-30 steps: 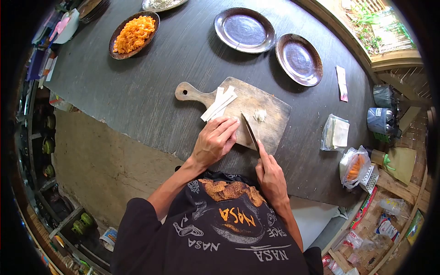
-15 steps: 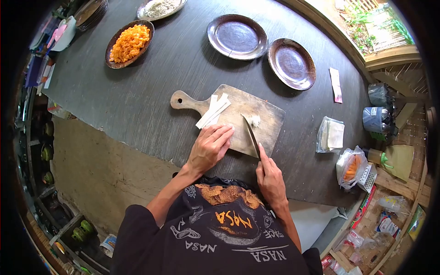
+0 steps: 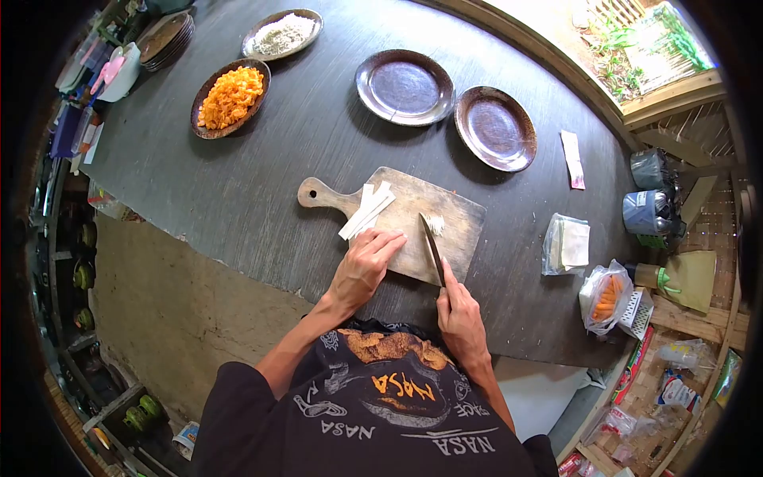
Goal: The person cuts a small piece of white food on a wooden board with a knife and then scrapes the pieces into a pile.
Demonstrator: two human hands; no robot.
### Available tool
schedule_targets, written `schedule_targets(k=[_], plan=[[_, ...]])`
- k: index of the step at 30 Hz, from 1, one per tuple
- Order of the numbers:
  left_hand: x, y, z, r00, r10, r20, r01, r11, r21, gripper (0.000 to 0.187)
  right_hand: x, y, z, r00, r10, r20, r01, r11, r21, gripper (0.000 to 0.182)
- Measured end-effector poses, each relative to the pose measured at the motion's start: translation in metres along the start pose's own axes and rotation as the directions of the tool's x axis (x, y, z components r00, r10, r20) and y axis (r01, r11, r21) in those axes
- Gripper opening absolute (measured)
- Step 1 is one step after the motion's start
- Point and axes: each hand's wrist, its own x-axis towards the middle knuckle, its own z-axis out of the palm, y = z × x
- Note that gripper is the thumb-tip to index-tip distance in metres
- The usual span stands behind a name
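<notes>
A wooden cutting board [image 3: 405,258] with a handle lies on the dark table. White strips [image 3: 370,208] rest crosswise on its left part. My left hand [image 3: 362,266] lies at the board's lower left edge, just below the strips, fingers together; what they hold, if anything, is hidden. My right hand [image 3: 462,314] is closed around the handle of a knife [image 3: 434,250], whose blade points up and left across the board. The blade tip is beside a small pile of thin white slivers [image 3: 434,226].
Two empty brown plates [image 3: 405,87] [image 3: 496,129] stand beyond the board. Farther left are a dish of orange pieces [image 3: 230,98] and a dish of white powder [image 3: 283,35]. To the right lie a plastic-wrapped stack [image 3: 571,244] and a bag of carrots [image 3: 607,297].
The whole view has shifted, so the board, plates and dishes sit lower in the frame. Both hands keep about the same places at the board, and the knife is still in my right hand.
</notes>
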Motion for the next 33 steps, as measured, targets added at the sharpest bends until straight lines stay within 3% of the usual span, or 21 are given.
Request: schedule_targets(k=[8,13,33], plan=[[0.002,-0.006,0.003,0.997,0.079,-0.004,-0.078,0.994,0.074,0.041,-0.003,-0.002,0.000,0.999,-0.053,-0.005,0.053,0.996,0.065,0.058],[-0.009,-0.003,0.010,0.992,0.076,-0.105,-0.059,0.985,0.162,0.035,-0.008,-0.003,0.004,0.997,-0.057,0.056,0.055,0.998,0.034,0.059],[-0.004,0.000,0.008,0.996,0.022,-0.084,-0.012,0.993,0.116,0.040,-0.004,-0.006,0.004,0.993,-0.027,0.112,0.027,1.000,-0.001,0.063]])
